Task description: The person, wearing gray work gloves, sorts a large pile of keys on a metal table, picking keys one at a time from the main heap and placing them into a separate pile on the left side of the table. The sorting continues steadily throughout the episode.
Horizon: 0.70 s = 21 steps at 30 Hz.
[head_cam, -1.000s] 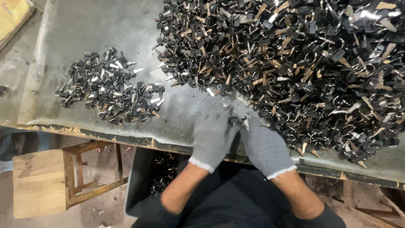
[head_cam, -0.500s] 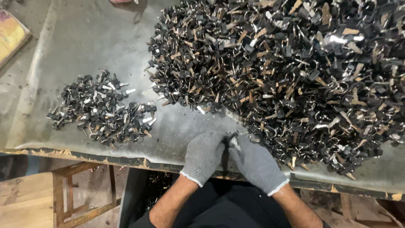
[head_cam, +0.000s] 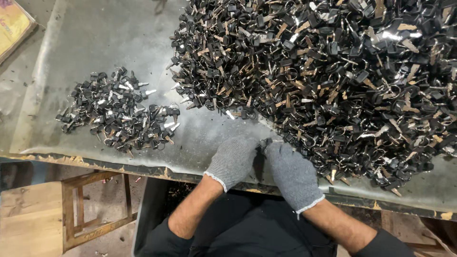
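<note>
My left hand [head_cam: 232, 161] and my right hand [head_cam: 291, 172], both in grey knit gloves, meet at the near edge of the table. Their fingertips pinch a small dark key piece [head_cam: 264, 142] between them. Right behind the hands begins a very large heap of black-headed keys on rings [head_cam: 323, 71]; it fills the right and far side. A smaller, flatter pile of the same keys [head_cam: 119, 114] lies to the left, well apart from my left hand.
The table is covered with a grey sheet [head_cam: 85, 47] with a worn front edge. A wooden stool [head_cam: 95, 209] stands below on the left. A dark bin [head_cam: 157, 209] sits under the table edge in front of me. A yellow box corner [head_cam: 14, 24] shows top left.
My hands have stayed together at the table edge, drifting slightly right and toward me in view as the camera shifted. The piles look unchanged.
</note>
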### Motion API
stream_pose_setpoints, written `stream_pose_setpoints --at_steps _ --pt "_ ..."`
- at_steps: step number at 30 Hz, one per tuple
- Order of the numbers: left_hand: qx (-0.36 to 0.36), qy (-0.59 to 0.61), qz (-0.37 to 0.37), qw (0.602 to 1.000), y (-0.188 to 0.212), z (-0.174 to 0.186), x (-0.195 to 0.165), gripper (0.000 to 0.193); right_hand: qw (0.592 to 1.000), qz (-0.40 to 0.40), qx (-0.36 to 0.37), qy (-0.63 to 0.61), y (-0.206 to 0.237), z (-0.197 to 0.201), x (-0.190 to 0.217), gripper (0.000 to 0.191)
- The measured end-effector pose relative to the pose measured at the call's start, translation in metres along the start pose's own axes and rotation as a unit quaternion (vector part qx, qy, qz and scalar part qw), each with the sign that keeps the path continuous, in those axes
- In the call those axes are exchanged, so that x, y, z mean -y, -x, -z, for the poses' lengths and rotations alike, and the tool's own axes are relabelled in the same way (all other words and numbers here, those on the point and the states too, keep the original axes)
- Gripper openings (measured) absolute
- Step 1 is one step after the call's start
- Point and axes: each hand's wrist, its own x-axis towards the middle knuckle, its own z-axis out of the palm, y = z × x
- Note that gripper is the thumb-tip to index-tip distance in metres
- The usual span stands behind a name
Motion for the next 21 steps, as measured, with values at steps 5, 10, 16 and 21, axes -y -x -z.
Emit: stream_pose_setpoints --at_steps 5,10,16,21 --pt "-0.033 0.007 0.013 0.999 0.010 -0.004 -0.009 0.028 0.968 -0.109 0.137 -0.181 -0.002 -0.004 0.011 0.022" --pt "-0.037 0.023 0.010 0.999 0.011 0.001 -0.008 0.025 0.894 -0.080 0.248 -0.364 -0.020 0.009 -0.022 0.042" --pt "-0.066 -0.029 -0.012 0.997 0.019 -0.010 -0.009 0.023 0.939 -0.163 0.194 -0.231 -0.006 0.019 0.008 0.051" --pt "-0.096 -0.059 -0.039 0.993 0.021 -0.015 -0.008 0.013 0.964 -0.087 0.160 -0.192 -0.006 0.004 0.006 0.041"
